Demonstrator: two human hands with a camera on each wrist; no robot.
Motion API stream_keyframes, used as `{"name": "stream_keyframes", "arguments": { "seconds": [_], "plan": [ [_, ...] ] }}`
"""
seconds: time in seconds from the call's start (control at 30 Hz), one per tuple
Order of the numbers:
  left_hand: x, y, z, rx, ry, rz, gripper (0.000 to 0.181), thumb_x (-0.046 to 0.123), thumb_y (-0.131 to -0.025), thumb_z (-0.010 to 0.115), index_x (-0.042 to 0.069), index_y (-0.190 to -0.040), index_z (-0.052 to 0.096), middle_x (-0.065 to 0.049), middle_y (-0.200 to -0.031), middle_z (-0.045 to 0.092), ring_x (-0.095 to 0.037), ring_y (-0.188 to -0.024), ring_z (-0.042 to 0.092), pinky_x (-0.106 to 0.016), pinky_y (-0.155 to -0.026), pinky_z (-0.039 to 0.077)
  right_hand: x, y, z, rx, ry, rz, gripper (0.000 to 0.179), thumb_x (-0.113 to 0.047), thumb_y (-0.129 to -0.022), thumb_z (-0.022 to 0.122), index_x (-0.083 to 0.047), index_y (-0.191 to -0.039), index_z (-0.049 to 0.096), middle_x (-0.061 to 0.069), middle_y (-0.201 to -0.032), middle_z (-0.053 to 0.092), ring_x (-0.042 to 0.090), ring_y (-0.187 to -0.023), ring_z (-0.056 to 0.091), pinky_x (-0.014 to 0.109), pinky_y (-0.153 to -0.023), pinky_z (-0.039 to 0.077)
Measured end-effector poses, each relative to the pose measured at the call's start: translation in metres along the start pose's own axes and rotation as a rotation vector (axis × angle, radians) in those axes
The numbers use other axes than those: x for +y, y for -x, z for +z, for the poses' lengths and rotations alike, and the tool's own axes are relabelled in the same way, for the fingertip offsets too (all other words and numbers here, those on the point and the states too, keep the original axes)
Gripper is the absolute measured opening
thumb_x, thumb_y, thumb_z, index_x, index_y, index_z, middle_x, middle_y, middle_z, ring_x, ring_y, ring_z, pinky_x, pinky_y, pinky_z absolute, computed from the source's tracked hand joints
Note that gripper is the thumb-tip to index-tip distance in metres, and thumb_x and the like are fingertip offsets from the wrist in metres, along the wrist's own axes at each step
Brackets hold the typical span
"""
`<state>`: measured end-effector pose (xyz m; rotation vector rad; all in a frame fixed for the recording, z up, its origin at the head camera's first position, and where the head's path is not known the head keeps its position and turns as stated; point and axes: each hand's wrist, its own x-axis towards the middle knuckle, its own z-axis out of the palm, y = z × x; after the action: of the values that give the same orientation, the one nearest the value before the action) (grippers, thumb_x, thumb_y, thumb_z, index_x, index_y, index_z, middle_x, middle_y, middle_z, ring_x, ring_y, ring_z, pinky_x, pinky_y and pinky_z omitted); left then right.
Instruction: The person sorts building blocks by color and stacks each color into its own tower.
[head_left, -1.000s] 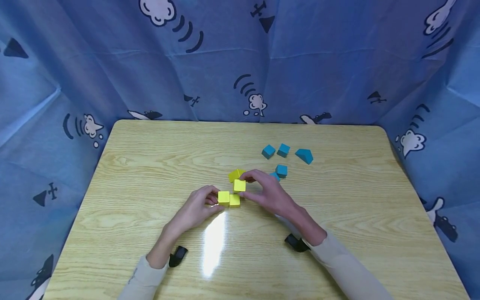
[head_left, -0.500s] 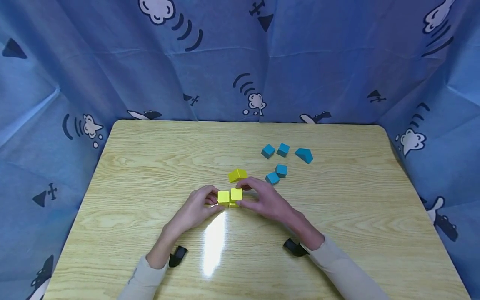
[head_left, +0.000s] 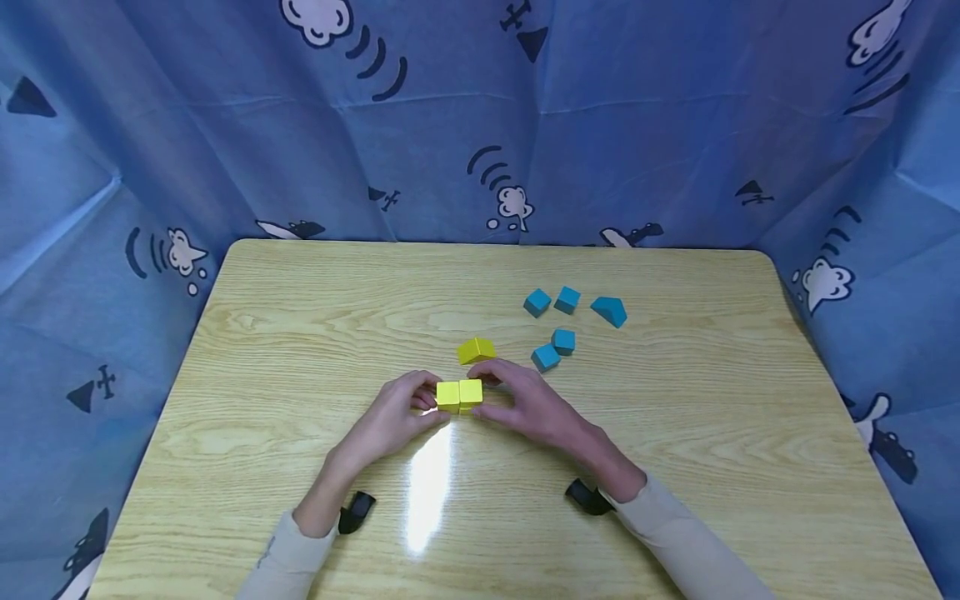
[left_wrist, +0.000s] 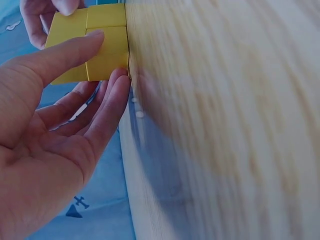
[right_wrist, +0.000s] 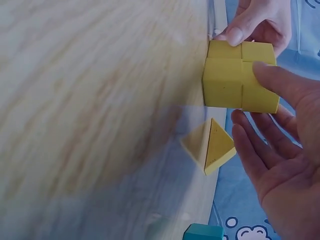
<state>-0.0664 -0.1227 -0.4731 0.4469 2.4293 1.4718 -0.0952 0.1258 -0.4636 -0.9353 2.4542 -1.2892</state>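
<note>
Several yellow cube blocks stand together as two columns, two cubes high, in the middle of the table. My left hand (head_left: 397, 412) holds the left column between thumb and fingers, near its upper left cube (head_left: 447, 393). The upper right cube (head_left: 471, 392) sits on the lower right cube (right_wrist: 222, 82), and my right hand (head_left: 525, 404) pinches it with the thumb on its near face. In the right wrist view the fingers (right_wrist: 260, 145) curve behind that upper cube (right_wrist: 260, 87). Just behind the columns lies a yellow triangular block (head_left: 476, 351).
Several blue cubes (head_left: 537, 302) and a blue triangular block (head_left: 609, 311) lie loose toward the back right of the wooden table (head_left: 300, 317). A patterned blue curtain (head_left: 450, 125) borders the table at the back and sides.
My right hand has carried a yellow cube forward and left, lowering it onto the lower right cube, level beside the left column. The left hand has stayed in place.
</note>
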Motion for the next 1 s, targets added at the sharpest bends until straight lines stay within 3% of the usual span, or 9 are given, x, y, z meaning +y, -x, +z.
{"name": "stream_keyframes", "arguments": {
  "seconds": [0.57,1.0],
  "plan": [
    [0.0029,-0.0003,-0.0002,0.006,-0.017,0.009,0.031,0.003,-0.088,0.081,-0.001,-0.115,0.066,-0.007,-0.106,0.067,-0.017,-0.091,0.067,-0.027,-0.082,0.059,-0.0003,0.0002,0.0027,-0.025,0.130,-0.012,0.043,-0.005,-0.087,0.083,-0.007,-0.125,0.063,0.004,-0.119,0.068,0.018,-0.108,0.065,0.035,-0.096,0.056],
    [0.0023,-0.0006,-0.0002,0.011,-0.020,0.028,0.030,0.001,-0.086,0.083,-0.001,-0.112,0.068,-0.009,-0.104,0.068,-0.019,-0.091,0.069,-0.027,-0.081,0.059,-0.0048,-0.0005,0.0042,-0.034,0.221,0.001,0.042,-0.009,-0.089,0.081,-0.006,-0.126,0.063,0.006,-0.119,0.071,0.020,-0.107,0.067,0.038,-0.096,0.056]
  ]
}}
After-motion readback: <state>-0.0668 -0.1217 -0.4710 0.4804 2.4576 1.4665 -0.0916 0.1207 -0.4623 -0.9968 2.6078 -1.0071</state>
